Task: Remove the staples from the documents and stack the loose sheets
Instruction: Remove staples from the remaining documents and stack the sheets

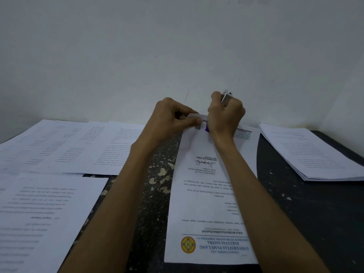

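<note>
Lying dead centre, the letterhead document (pixel 204 194) has its 12 o'clock edge pinched by L hand (pixel 173 119); R hand (pixel 226 117) fist-wraps a metal tool (pixel 226 97), prob. a staple remover. Sheet stack (pixel 315 154) at 2 o'clock, loose pages (pixel 59 150) at 9-10.

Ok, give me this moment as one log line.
step: unstapling | left hand: pinches document far edge | right hand: grips metal tool at same edge | sheet stack: far right

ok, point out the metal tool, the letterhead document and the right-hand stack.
metal tool (pixel 226 97): head view, exposed upper end.
letterhead document (pixel 204 194): head view, page middle.
right-hand stack (pixel 307 152): head view, top sheet.
</note>
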